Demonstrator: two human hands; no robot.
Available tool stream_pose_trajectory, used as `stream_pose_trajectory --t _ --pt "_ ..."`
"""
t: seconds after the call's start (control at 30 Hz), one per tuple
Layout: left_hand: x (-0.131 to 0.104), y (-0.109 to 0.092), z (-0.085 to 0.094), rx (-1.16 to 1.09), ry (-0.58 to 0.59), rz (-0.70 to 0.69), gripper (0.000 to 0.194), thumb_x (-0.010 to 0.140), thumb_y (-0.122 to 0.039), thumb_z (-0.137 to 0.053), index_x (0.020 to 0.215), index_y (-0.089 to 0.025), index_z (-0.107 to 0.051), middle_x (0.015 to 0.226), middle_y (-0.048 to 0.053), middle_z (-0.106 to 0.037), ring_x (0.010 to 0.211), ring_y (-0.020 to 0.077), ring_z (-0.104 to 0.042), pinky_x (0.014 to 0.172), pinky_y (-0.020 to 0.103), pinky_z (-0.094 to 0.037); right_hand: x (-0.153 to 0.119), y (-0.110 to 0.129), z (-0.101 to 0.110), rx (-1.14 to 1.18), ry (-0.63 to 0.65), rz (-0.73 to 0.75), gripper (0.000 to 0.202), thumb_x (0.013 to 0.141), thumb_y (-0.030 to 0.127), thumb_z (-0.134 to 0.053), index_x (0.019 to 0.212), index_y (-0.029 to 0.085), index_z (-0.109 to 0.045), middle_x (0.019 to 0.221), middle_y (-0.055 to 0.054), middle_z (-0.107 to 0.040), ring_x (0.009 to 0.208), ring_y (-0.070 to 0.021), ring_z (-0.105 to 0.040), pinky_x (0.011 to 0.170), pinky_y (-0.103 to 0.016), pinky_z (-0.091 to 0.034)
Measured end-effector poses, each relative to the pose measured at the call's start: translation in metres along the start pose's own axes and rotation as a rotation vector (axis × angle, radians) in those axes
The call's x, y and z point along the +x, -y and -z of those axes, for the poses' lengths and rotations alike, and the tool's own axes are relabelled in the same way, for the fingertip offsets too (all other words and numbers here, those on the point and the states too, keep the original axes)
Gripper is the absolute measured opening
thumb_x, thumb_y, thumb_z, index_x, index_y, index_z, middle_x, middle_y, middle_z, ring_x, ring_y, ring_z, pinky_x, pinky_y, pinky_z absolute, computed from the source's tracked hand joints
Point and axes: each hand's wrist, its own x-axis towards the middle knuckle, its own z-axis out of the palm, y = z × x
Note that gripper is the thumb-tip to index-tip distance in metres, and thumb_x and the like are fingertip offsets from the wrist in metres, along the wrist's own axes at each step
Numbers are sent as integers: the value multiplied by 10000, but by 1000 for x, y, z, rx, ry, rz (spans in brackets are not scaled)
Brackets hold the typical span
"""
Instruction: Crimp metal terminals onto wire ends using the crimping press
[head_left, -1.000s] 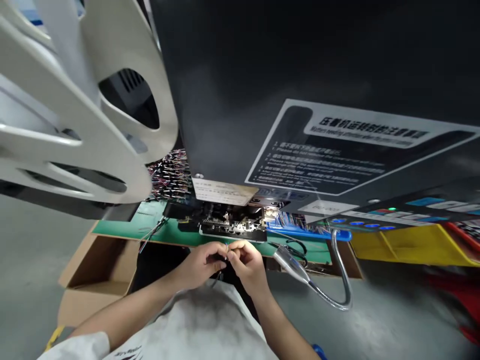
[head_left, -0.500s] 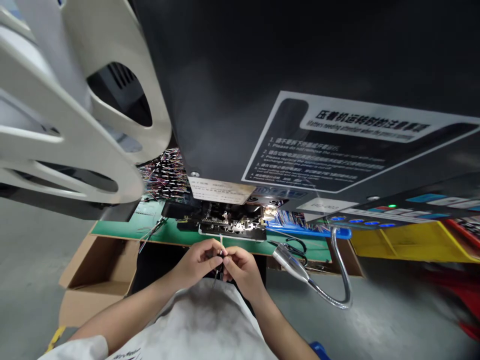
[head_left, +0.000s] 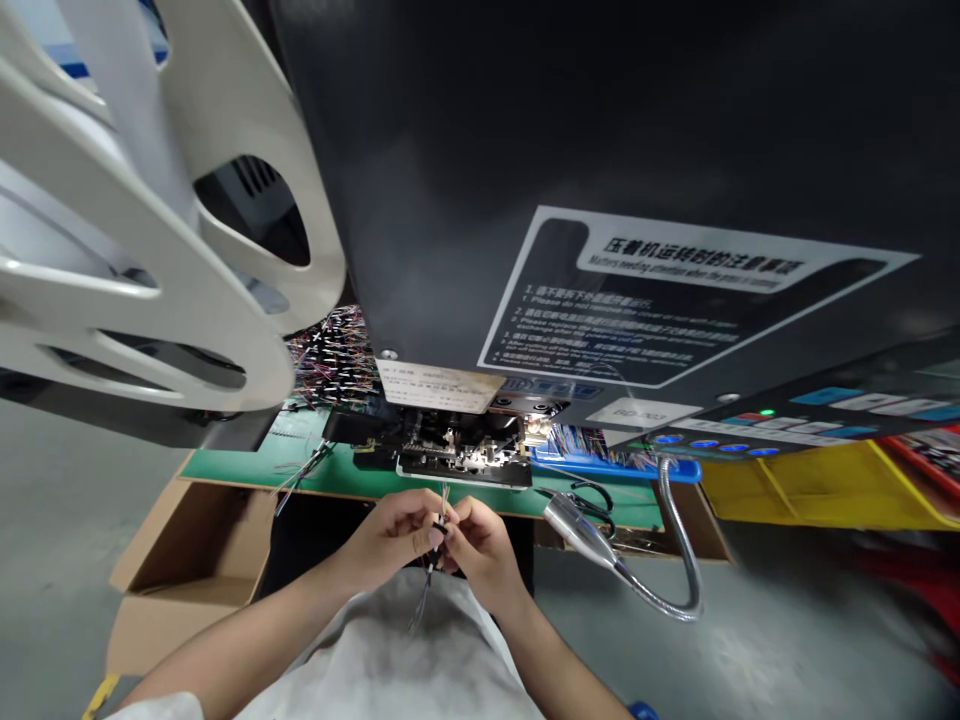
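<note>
My left hand (head_left: 394,535) and my right hand (head_left: 480,548) meet in front of the machine, fingers closed on a thin bundle of wires (head_left: 421,605). The light wire ends point up between the fingertips toward the machine's lit metal tooling (head_left: 469,450). A dark part of the bundle shows between both hands, and its grey tail hangs down over the white shirt. Fingers hide the gripped section.
A black machine body (head_left: 637,120) fills the upper view, with a pale reel (head_left: 247,290) at left. A flexible metal lamp (head_left: 581,530) curves at right beside black-handled scissors (head_left: 596,495). Cardboard box (head_left: 187,590) at left; yellow bin (head_left: 802,490) at right.
Both hands have dropped slightly, away from the machine. More of the bundle's dark part and hanging tail now shows below the fingers. The camera view has shifted a little.
</note>
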Motion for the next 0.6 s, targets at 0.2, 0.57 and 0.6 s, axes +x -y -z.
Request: stream_pose_trajectory --t 0.2,0.57,0.6 --pt "-3 -9 0 270 -85 -35 187 882 -344 -656 880 -158 -666 749 7 -626 687 148 -576 651 242 -436 -1 2 6 -70 -91 157 276 882 410 -676 1027 191 -593 668 42 -537 501 -87 -503 479 -205 -408" --pt "6 -8 -6 746 -131 -49 133 926 -248 -524 940 -198 -646 681 -16 -690 611 158 -635 571 225 -390 9 7 5 -216 -310 289 238 872 312 -651 696 191 -546 682 -1 -578 594 -127 -502 543 -230 -401" --pt "7 -6 -6 716 -146 -52 125 923 -235 -521 934 -196 -640 693 -12 -697 629 158 -650 586 221 -409 9 3 6 -197 -314 283 249 874 319 -646 694 194 -528 671 5 -573 574 -122 -497 529 -227 -398"
